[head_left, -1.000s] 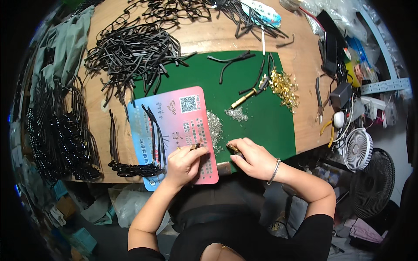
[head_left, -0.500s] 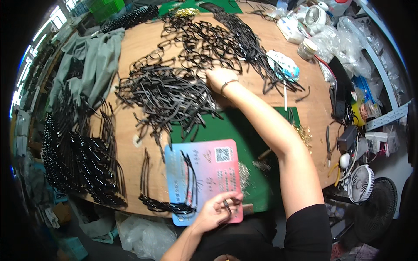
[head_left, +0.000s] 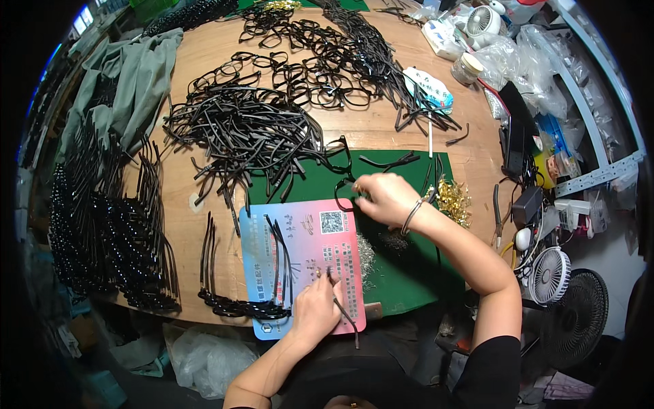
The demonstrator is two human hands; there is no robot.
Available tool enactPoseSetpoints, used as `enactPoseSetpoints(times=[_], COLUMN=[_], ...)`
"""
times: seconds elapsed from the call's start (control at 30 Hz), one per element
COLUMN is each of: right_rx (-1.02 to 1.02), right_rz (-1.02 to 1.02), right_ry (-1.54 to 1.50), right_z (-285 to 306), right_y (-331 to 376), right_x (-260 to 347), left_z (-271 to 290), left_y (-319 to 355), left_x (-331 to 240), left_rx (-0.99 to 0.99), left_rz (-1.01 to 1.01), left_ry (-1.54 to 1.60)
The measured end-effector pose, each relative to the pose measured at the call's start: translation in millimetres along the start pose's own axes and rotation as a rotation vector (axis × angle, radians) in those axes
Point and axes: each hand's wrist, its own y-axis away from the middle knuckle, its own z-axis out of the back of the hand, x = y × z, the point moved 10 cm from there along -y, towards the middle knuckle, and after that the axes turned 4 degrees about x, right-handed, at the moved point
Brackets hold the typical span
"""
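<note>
My right hand (head_left: 388, 198) pinches a black eyeglass front (head_left: 336, 194), held on end above the green mat (head_left: 415, 293). My left hand (head_left: 317, 310) is closed on a thin black temple arm (head_left: 347, 315), which slants down to the right over a blue-and-pink printed mat (head_left: 313, 238). To the left of that hand, a row of black glasses (head_left: 238, 305) lies with temples pointing away from me, partly on the printed mat. Small silvery screws or pins (head_left: 366, 262) are heaped beside its right edge.
A large pile of temple arms (head_left: 245, 136) lies ahead, with loose eyeglass fronts (head_left: 320, 78) beyond. Many stacked glasses (head_left: 122, 252) and grey cloth (head_left: 129, 82) fill the left side. Gold-coloured bits (head_left: 453, 204), pliers (head_left: 501, 215) and a white fan (head_left: 548, 276) are at right.
My right hand has come back toward me from the eyeglass fronts, bringing one with it. My left hand has moved slightly up and left, and the temple arm in it now points down.
</note>
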Motion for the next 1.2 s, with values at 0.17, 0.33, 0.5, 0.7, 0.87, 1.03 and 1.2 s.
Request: enactPoseSetpoints(times=[0.17, 0.33, 0.5, 0.7, 0.87, 1.03, 1.2], right_rx=[0.067, 0.023, -0.033, 0.107, 0.176, 0.100, 0.009], right_rz=[-0.308, -0.379, 0.009, -0.011, -0.059, -0.013, -0.071], right_ry=[0.091, 0.065, -0.118, -0.274, -0.403, -0.406, -0.108], right_z=[-6.9, -0.6, 11.5, -79.4, -96.3, -71.0, -66.8], right_y=[-24.9, -18.3, 60.1, 175.9, 174.1, 165.8, 157.5], right_x=[-29.8, -30.2, 43.2, 69.2, 63.7, 45.6, 42.6], left_z=[7.5, 3.2, 4.6, 3.8, -15.2, -17.3, -16.0], left_y=[22.6, 23.9, 35.5, 28.4, 19.5, 20.2, 19.9], left_x=[-9.2, -7.1, 40.3, 24.7, 31.2, 31.9, 23.7], left_rx=[-0.212, -0.209, -0.194, -0.157, -0.115, -0.130, -0.134], left_rz=[-0.126, -0.119, 0.190, 0.350, 0.339, 0.300, 0.213], left_ry=[0.020, 0.052, 0.369, 0.695, 0.586, 0.535, 0.433])
